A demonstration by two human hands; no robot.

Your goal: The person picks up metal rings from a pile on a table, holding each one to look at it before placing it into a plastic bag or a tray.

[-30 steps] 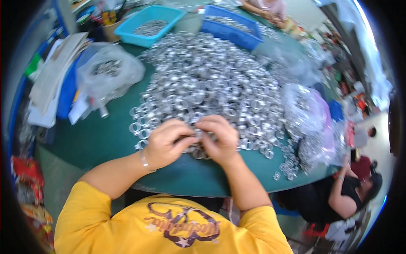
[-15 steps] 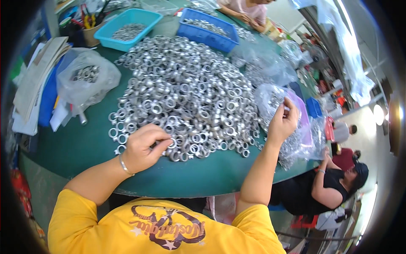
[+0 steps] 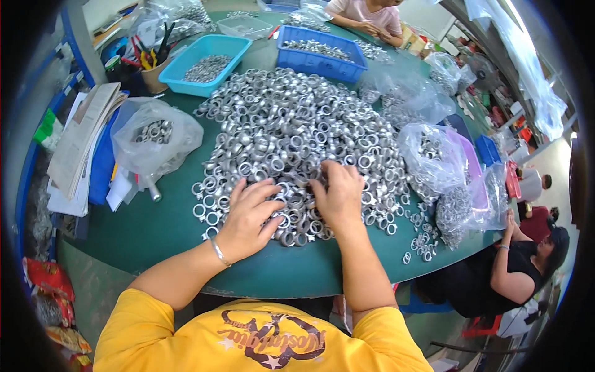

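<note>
A big heap of silver metal rings (image 3: 279, 124), many with a small lug on the side, covers the middle of the green table. My left hand (image 3: 251, 220) lies on the heap's near edge, its fingers spread over the rings and nothing held. To its right, my right hand (image 3: 341, 195) reaches into the heap with bent fingers. Its thumb stands apart from the forefinger, with rings showing in the gap; the tips are partly hidden among the rings. Thinner loose rings (image 3: 425, 243) lie scattered to the right of my right forearm.
Behind the heap stand a turquoise basin (image 3: 176, 82) and a blue crate (image 3: 322, 67), both holding metal parts. Clear bags of rings sit left (image 3: 155, 161) and right (image 3: 455, 214). Papers (image 3: 77, 146) and a tool holder (image 3: 155, 77) are at left. Other people (image 3: 372, 15) sit around the table.
My left hand has let go of a ring and spread over the heap. My right hand has come down leftward from the bags at right into the heap. The view has shifted slightly.
</note>
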